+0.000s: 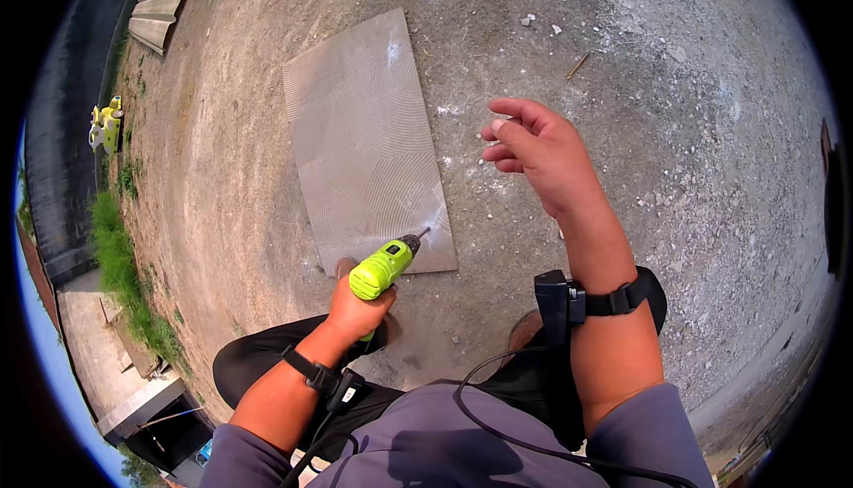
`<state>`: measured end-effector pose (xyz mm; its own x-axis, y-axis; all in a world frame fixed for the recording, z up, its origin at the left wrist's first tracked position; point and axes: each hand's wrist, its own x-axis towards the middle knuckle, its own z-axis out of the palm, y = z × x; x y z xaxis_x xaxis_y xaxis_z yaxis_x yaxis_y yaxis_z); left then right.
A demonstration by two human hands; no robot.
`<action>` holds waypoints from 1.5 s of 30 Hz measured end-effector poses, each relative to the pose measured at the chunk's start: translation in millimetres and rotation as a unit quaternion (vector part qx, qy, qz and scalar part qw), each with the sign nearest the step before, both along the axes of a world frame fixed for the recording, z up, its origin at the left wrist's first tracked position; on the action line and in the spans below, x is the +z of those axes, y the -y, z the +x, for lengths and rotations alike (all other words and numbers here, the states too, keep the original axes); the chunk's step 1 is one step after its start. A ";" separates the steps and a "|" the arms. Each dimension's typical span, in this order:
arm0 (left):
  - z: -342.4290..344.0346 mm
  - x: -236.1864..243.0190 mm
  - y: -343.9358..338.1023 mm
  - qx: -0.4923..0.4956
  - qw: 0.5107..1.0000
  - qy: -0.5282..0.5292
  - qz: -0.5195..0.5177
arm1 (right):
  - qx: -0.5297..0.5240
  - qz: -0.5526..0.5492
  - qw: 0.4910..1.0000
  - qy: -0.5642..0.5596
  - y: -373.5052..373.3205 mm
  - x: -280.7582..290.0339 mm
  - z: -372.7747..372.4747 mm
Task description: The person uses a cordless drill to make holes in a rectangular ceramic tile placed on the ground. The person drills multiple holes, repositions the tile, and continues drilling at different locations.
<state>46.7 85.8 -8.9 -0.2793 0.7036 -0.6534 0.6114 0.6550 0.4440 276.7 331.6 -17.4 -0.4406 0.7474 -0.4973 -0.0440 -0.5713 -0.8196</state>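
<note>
My left hand (pixel 360 309) is wrapped round the grip of a lime-green power drill (pixel 380 269). The drill's dark chuck and thin bit (pixel 424 233) point up and to the right, over the lower right corner of a flat grey slab (pixel 364 142). Curved combed ridges cover the slab, and pale dust marks it near the bit; whether the bit touches it I cannot tell. My right hand (pixel 538 143) hovers to the right of the slab, its fingers loosely bent and apart. I see nothing held in it.
Dusty ground (pixel 533 53) with scattered white chips surrounds the slab. Corrugated sheets (pixel 166 4) lie at the far left, above a yellow and white toy-like vehicle (pixel 107 124). Grass (pixel 124 257) grows along the left. A black cable (pixel 475 399) crosses my lap.
</note>
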 end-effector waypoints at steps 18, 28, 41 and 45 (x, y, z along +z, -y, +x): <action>2.2 -0.8 0.8 0.001 1.000 -0.006 0.000 | -0.001 -0.005 1.000 0.007 -0.1 3.9 -0.7; 1.7 -1.7 1.6 0.009 1.000 0.002 0.006 | -0.001 -0.003 1.000 0.007 0.8 3.7 -1.0; 2.1 -2.6 3.8 0.016 1.000 0.005 0.006 | -0.003 -0.003 1.000 -0.002 1.7 3.4 -0.9; 2.6 -1.3 2.5 0.006 1.000 -0.001 0.007 | -0.003 -0.003 1.000 -0.002 1.8 2.5 -0.3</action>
